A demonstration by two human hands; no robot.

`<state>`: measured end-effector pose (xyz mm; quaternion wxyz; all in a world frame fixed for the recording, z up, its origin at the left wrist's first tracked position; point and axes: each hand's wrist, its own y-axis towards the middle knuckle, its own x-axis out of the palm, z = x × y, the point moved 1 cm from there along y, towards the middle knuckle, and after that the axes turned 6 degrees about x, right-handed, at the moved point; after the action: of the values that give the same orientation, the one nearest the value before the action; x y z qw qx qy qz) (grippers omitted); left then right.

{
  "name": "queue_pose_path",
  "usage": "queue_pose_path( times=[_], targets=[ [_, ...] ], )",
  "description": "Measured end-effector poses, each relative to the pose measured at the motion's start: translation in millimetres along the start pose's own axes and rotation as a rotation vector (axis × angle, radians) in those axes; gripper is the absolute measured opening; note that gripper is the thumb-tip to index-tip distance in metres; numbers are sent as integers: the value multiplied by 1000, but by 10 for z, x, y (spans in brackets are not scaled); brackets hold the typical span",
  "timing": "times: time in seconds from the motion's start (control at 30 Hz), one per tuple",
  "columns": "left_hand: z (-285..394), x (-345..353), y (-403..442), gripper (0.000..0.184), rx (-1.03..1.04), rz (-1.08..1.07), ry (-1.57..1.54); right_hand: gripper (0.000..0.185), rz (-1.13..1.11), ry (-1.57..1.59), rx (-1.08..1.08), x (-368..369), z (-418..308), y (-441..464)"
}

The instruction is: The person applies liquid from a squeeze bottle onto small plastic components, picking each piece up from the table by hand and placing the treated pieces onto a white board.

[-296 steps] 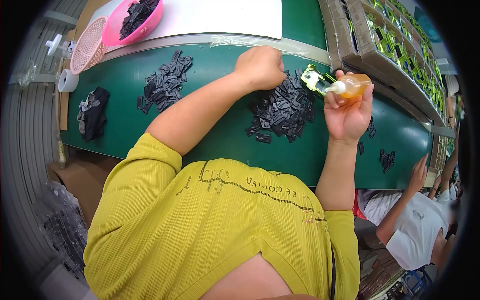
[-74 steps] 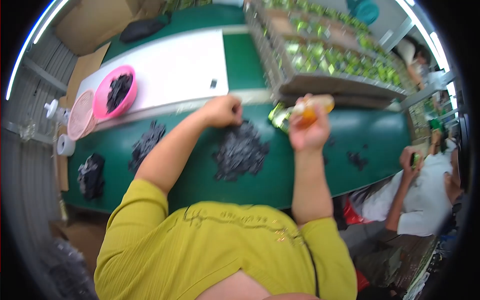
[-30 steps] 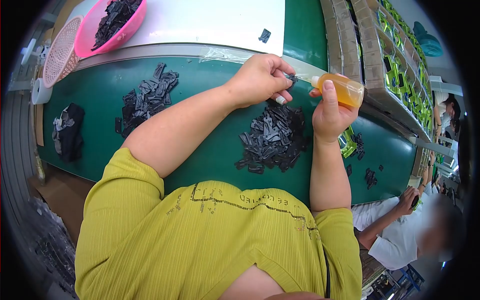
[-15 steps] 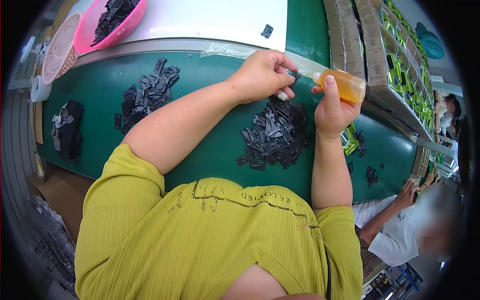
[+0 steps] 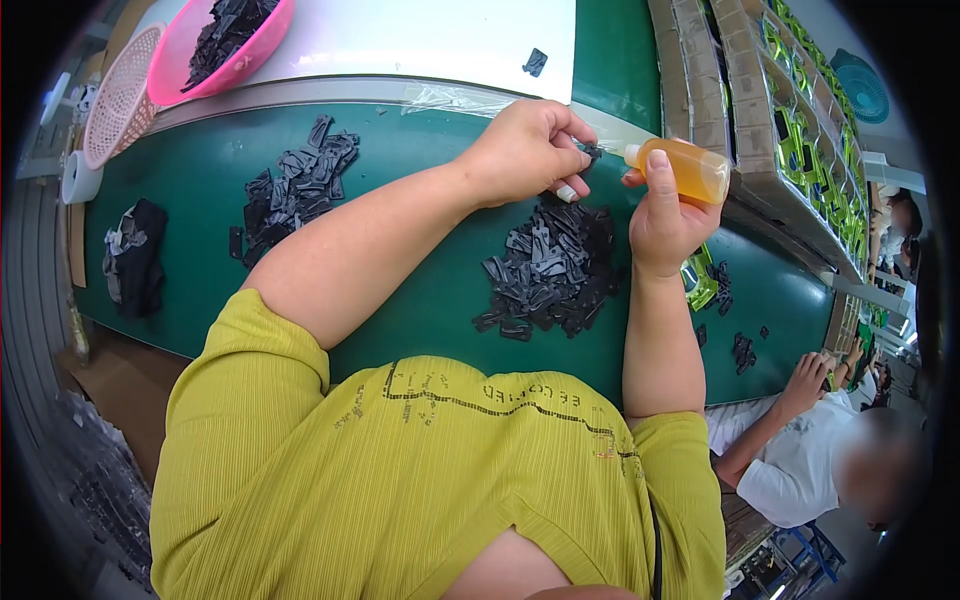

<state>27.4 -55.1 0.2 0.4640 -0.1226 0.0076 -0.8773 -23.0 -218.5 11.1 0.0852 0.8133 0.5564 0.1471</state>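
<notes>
My left hand (image 5: 525, 155) pinches a small black piece (image 5: 592, 153) between thumb and fingers, above the far edge of a heap of black plastic pieces (image 5: 548, 265). A white wrap shows on one of its fingertips. In my right hand (image 5: 668, 220) lies a bottle of amber liquid (image 5: 690, 170), tilted sideways, its white nozzle pointing at the black piece and just short of it. My right thumb rests along the bottle. A bright green frame (image 5: 699, 278) lies on the green table beside my right wrist, partly hidden by it.
A second black heap (image 5: 300, 180), a dark cloth (image 5: 136, 258), a pink bowl (image 5: 235, 60) and a pink basket (image 5: 122, 95) are at the left. Cardboard trays of green frames (image 5: 800, 150) stand at the right, where a co-worker in white (image 5: 790, 470) sits.
Since the earliest frame, the green frame has moved from by the nozzle to beside my right wrist, and a black piece is now pinched at the nozzle. Over the last half second my hands stay still.
</notes>
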Motion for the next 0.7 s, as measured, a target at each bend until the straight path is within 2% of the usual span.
queue_pose_path(
  times=[0.2, 0.4, 0.7],
  targets=[
    [-14, -2, 4, 28, -1, -7, 9, 25, 5, -30, -14, 7, -21, 4],
    [16, -9, -7, 27, -15, 21, -28, 20, 36, 84, -2, -46, -96, -8],
    [29, -11, -12, 27, -16, 38, -83, 22, -73, 25, 26, -42, -60, -72]
  ],
)
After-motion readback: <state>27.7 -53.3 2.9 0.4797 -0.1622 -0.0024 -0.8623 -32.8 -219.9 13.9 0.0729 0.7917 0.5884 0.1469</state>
